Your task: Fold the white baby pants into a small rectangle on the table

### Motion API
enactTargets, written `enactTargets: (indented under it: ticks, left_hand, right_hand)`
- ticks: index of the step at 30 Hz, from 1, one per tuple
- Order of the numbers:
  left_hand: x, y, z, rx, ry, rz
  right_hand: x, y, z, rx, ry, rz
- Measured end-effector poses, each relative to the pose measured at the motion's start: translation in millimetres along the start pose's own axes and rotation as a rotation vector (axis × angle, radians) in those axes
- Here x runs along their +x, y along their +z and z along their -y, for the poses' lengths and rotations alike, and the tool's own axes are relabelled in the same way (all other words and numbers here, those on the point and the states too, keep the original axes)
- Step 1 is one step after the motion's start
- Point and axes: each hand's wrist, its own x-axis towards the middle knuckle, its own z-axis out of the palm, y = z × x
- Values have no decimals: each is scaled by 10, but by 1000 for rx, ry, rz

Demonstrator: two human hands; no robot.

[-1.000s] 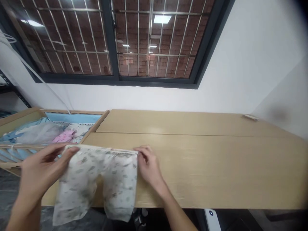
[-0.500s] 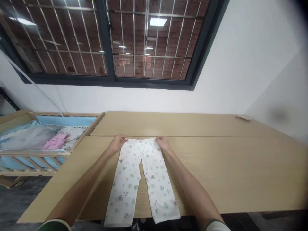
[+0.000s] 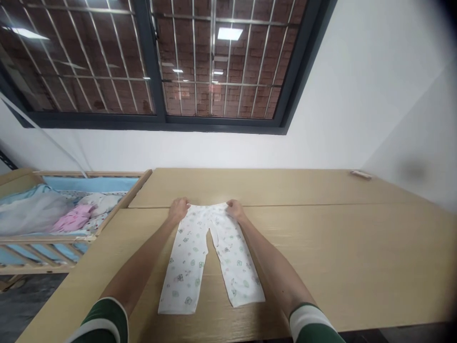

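A pair of small white trousers [image 3: 193, 247] with a green and grey print lies spread on the wooden table [image 3: 339, 257], waistband toward the wall and legs toward me. At the waistband's left corner, my left hand [image 3: 179, 208] is closed in a pinch on the cloth. My right hand [image 3: 235, 209] pinches the opposite corner of the waistband. The waistband is stretched between both hands, and the legs lie apart with bare wood between them. Some fingertips are hidden behind the cloth.
Left of the table stands a wooden crib [image 3: 46, 240] with blue lining, a pink cloth [image 3: 74, 217] and pale bedding. A small flat object [image 3: 361, 174] lies at the table's back right. A barred window [image 3: 214, 62] is set in the white wall behind.
Both hands have carried the trousers slightly away from me over the table. The leg ends, earlier past the front edge, now lie on the tabletop. My view has shifted a little.
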Motion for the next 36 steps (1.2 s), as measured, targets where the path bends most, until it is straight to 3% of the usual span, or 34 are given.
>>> enactTargets:
  ticks: [4,11,14,17,22,25,28,32,36]
  left_hand:
    - [-439,65,-504,14,107,69]
    - [-1902,576,-1568,20,385,520]
    - [-2184,779,-1800,121,393,566]
    - [-2223,883,-1878,184,380,591]
    - [-2208,738,-1811,103,342,612]
    - [-2263,520,-1623,-165,262,609]
    - [-2370,278,-1311,-475,119,579]
    - [-2590,-19,-807,-591,-35,413]
    - [-2827,-173,-329,-373,-142,257]
  right_hand:
    - [68,-47,2,-9,-6,40]
    - [116,-56,-16,-17,-13,110]
    - [119,-33,-7,-22,-12,103]
    - [102,-33,9,-16,-16,95]
    - [47,-82,108,36,-26,83]
    - [41,-88,265,89,-44,72]
    - [54,6,499,141,-61,62]
    - [29,350,848,189,-81,86]
    - [-87,853,1129,198,-93,97]
